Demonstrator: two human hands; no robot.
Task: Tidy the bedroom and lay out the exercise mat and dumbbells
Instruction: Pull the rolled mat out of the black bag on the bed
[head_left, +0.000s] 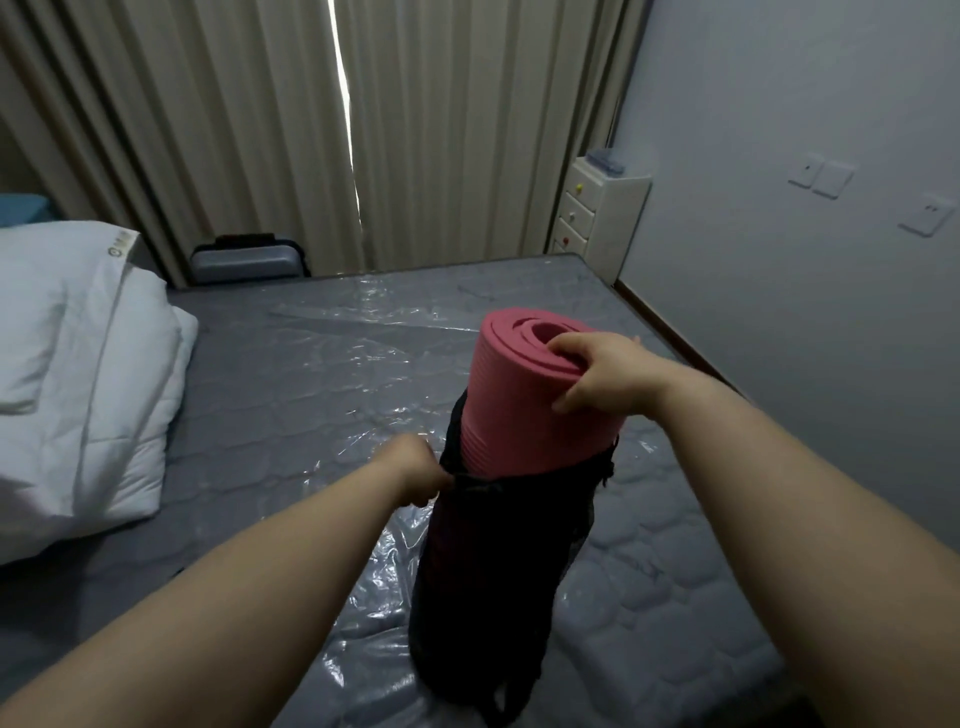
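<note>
A rolled pink exercise mat (524, 395) stands upright on the bed (291, 395), half inside a black mesh bag (493, 561). The right hand (597, 371) fingers curl over the mat's top end. The left hand (415, 467) pinches the bag's rim.

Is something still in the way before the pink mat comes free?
Yes. The black mesh bag wraps the lower part of the rolled pink mat. The right hand grips the mat's top; the left hand holds the bag's rim.
</note>
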